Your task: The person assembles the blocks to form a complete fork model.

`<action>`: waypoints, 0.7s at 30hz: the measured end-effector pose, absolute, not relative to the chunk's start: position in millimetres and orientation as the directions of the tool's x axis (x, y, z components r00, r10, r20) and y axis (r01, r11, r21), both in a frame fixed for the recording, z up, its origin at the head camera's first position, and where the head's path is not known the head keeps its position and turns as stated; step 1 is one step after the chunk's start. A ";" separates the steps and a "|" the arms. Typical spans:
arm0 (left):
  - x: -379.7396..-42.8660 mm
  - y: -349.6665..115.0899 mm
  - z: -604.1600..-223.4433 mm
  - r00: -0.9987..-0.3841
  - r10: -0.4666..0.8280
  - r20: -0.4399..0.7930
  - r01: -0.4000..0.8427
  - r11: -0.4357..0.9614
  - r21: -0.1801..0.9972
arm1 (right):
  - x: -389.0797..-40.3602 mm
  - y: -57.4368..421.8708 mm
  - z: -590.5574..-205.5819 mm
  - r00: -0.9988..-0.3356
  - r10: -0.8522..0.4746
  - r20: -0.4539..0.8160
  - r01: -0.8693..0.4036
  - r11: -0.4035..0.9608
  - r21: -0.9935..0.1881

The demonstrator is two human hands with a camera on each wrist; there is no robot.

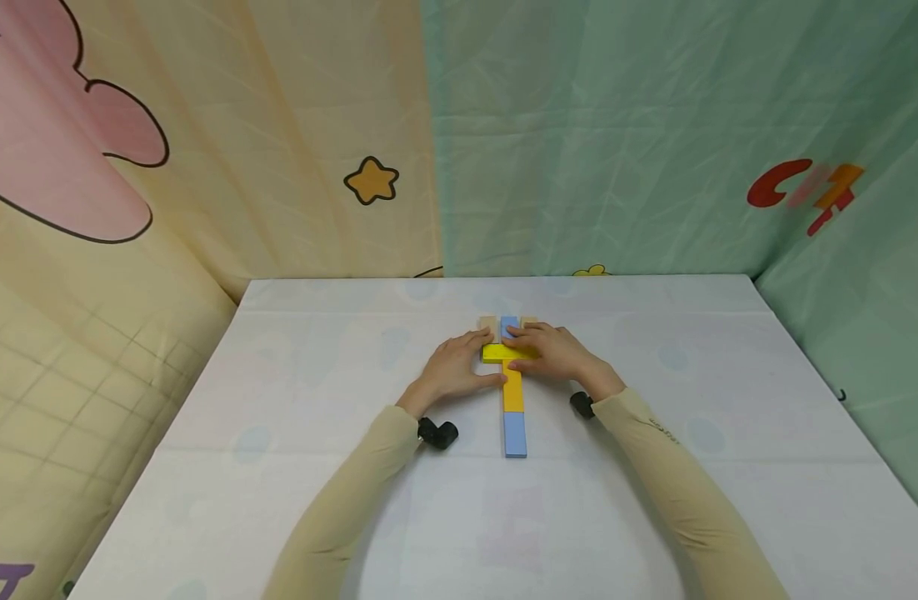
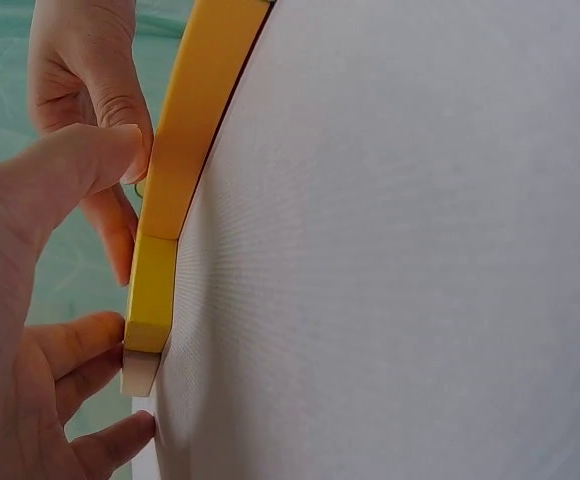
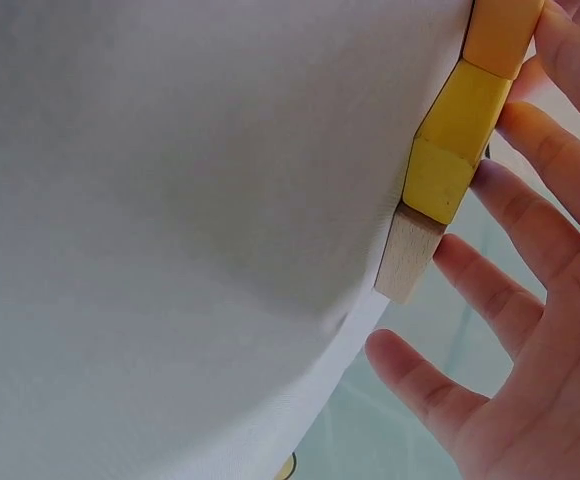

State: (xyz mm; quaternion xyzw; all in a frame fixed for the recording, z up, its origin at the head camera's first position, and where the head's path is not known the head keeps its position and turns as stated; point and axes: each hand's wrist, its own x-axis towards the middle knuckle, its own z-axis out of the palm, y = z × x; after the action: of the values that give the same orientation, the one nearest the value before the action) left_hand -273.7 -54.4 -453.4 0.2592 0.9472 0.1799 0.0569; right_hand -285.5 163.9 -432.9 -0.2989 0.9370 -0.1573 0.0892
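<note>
Flat blocks form a T-like figure on the table. A yellow block (image 1: 495, 353) lies crosswise, with an orange block (image 1: 513, 393) and a light blue block (image 1: 515, 435) in line below it. Above it stand another blue block (image 1: 508, 322) and two plain wooden blocks, left (image 1: 488, 325) and right (image 1: 530, 319). My left hand (image 1: 453, 367) touches the figure's left side, its thumb by the orange block and fingertips by the yellow and wooden ones. My right hand (image 1: 558, 353) lies over the right side, fingers spread along the blocks (image 3: 448, 150) in the right wrist view.
The white-covered table (image 1: 279, 500) spreads around the blocks, its far edge near a patterned curtain (image 1: 579, 150). Black wrist cameras (image 1: 438, 434) sit under both sleeves, close above the tabletop.
</note>
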 end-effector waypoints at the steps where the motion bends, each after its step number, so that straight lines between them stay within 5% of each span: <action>1: -273.7 -54.2 -453.3 -0.859 0.511 -0.014 0.471 0.801 0.369 | -285.4 163.9 -432.7 -0.805 -0.589 -0.072 -0.533 0.772 -0.347; 21: -272.9 -52.3 -450.7 -0.864 0.504 -0.021 0.463 0.809 0.363 | -284.9 164.1 -433.3 -0.809 -0.583 -0.069 -0.533 0.779 -0.331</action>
State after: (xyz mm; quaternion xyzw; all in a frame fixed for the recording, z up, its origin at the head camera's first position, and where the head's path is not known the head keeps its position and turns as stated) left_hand -272.9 -52.3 -450.7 0.2545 0.9492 0.1756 0.0580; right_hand -284.9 164.1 -433.3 -0.2971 0.9393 -0.1497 0.0839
